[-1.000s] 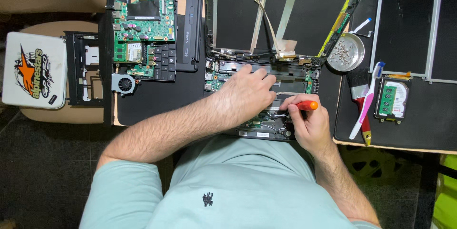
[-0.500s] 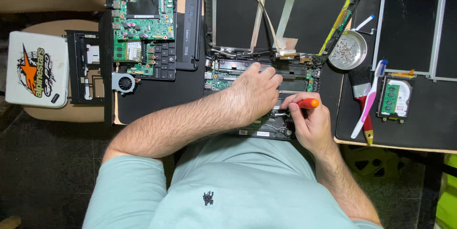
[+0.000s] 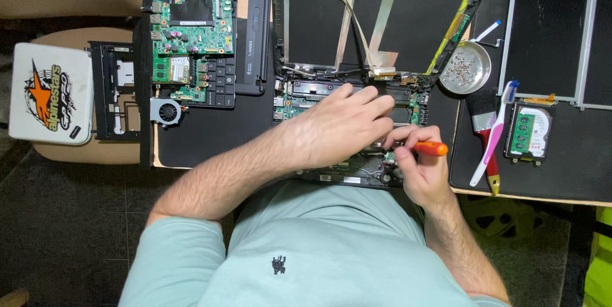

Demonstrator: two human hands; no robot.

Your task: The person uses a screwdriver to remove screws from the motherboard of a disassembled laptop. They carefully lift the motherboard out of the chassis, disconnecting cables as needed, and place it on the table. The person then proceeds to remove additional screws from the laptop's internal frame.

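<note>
Left hand (image 3: 338,131) is lying flat, fingers loosely spread, pressing on the opened black laptop base with its green circuit board (image 3: 347,131) at the worktop's near edge — right hand (image 3: 417,167) is curled, pinching a small orange-handled screwdriver (image 3: 428,148) over it.
</note>
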